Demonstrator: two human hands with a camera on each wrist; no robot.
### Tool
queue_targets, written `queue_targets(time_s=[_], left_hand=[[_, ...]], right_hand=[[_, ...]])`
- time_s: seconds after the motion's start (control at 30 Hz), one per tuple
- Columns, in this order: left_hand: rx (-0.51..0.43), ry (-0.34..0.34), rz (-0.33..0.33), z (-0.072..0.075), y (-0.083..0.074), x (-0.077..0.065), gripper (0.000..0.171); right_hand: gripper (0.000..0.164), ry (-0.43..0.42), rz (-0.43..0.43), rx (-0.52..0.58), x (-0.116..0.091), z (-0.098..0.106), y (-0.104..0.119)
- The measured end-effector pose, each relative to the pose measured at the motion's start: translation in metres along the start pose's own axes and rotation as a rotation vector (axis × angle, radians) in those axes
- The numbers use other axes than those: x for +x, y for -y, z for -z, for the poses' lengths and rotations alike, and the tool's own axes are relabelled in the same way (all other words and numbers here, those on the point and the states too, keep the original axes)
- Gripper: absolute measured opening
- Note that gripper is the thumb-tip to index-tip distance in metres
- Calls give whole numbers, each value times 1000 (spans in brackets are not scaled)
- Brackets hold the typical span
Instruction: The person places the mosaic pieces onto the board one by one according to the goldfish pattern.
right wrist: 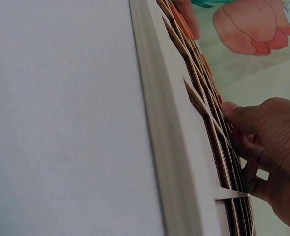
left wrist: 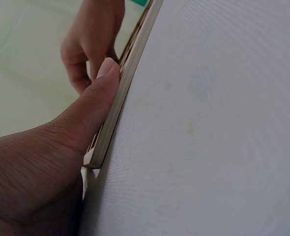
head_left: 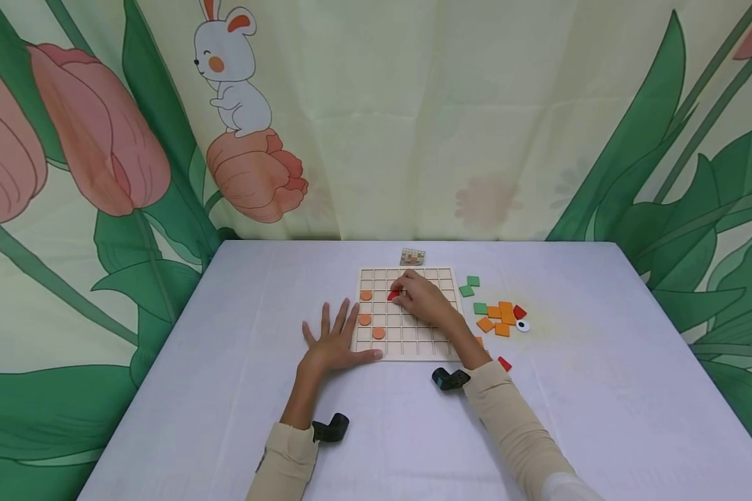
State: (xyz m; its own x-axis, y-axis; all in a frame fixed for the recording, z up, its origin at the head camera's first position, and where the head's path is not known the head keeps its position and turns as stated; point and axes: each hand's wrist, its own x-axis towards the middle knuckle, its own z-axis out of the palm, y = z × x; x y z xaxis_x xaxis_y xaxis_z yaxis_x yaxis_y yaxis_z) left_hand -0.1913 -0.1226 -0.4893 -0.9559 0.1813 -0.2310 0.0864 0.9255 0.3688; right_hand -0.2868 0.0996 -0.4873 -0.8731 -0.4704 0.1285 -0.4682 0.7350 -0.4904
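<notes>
A pale wooden grid board (head_left: 407,353) lies on the table. Over its upper middle, my right hand (head_left: 427,300) pinches a small red piece (head_left: 393,296) between thumb and fingers, low at the grid; the right wrist view shows the fingertips at the board's surface. My left hand (head_left: 333,346) is spread at the board's left side, its thumb on the near-left corner, as the left wrist view also shows. Three orange discs sit in cells on the left part: an upper disc (head_left: 366,296), a middle disc (head_left: 365,319) and a lower disc (head_left: 379,333).
A small picture card (head_left: 412,257) lies behind the board. To the right are green squares (head_left: 480,308), several orange pieces (head_left: 507,312), a red piece (head_left: 519,312) and a white eye disc (head_left: 523,325). Another red piece (head_left: 504,363) lies beside the right forearm.
</notes>
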Motion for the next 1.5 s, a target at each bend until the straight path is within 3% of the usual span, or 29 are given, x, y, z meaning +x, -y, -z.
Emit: queue_targets(time_s=[0.93, 1.3, 1.5], left_hand=[[21, 6, 7, 1, -2, -2, 111], [18, -8, 9, 0, -3, -2, 111], [0, -12, 5, 0, -2, -1, 111]], right_hand=[[25, -28, -25, 22, -7, 2, -3], [25, -46, -43, 24, -32, 25, -18], [28, -31, -121, 28, -51, 46, -28]])
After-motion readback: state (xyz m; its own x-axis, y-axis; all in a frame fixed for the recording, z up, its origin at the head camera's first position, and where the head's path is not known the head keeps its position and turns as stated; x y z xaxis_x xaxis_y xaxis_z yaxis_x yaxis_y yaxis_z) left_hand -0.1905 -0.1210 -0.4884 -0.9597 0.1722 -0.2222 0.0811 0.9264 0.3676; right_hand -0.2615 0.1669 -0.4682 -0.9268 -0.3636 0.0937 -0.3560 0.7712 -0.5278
